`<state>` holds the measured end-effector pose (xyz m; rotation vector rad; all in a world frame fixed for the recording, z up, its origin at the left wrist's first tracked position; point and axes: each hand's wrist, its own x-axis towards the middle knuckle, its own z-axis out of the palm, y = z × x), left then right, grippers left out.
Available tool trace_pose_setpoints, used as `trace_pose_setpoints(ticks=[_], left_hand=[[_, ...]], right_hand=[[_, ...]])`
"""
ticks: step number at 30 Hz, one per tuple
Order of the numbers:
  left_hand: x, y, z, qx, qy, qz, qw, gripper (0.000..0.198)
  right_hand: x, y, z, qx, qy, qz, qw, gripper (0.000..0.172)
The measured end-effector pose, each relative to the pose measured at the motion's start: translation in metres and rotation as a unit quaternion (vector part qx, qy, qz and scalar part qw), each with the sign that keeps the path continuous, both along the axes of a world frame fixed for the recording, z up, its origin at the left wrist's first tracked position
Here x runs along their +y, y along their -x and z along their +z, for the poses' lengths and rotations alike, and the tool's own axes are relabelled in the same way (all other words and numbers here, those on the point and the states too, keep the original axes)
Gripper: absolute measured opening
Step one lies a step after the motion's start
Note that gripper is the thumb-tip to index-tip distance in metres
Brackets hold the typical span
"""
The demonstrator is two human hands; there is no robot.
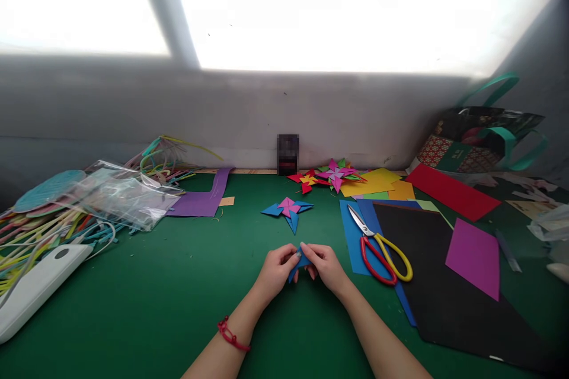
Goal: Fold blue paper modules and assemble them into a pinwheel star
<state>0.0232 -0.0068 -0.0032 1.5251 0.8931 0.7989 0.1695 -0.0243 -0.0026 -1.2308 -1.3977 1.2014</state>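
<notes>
A small folded piece of blue paper (302,260) is pinched between both hands near the middle of the green table. My left hand (280,269), with a red cord bracelet on its wrist, grips its left side. On its right side, my right hand (323,263) holds it with thumb and fingers, which partly cover it. Just beyond the hands lies a blue and pink folded paper star (288,208) with three blue points showing. Farther back are a red and yellow star (307,181) and a magenta star (336,174), overlapping other folded pieces.
Scissors (377,249) with red and yellow handles lie on blue and black sheets (427,272) at the right. Purple paper (195,204), paper strips and a white power strip (42,290) are left. A patterned bag (471,142) stands back right.
</notes>
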Motion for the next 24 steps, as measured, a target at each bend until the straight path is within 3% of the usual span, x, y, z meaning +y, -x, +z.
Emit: trace_pose_setpoints(ticks=[9, 16, 24], left_hand=[[-0.0019, -0.0037, 0.0038, -0.031, 0.012, 0.02, 0.999, 0.026], [0.0001, -0.002, -0.002, -0.033, 0.018, 0.032, 0.999, 0.026], [-0.0038, -0.0011, 0.004, 0.027, -0.034, 0.026, 0.999, 0.026]], right_hand=[[0.0025, -0.0008, -0.0002, 0.037, 0.001, -0.05, 0.998, 0.045], [0.0012, -0.0037, 0.0035, 0.044, 0.002, -0.045, 0.998, 0.046], [0.0028, -0.0036, -0.0006, 0.018, 0.005, -0.025, 1.0, 0.038]])
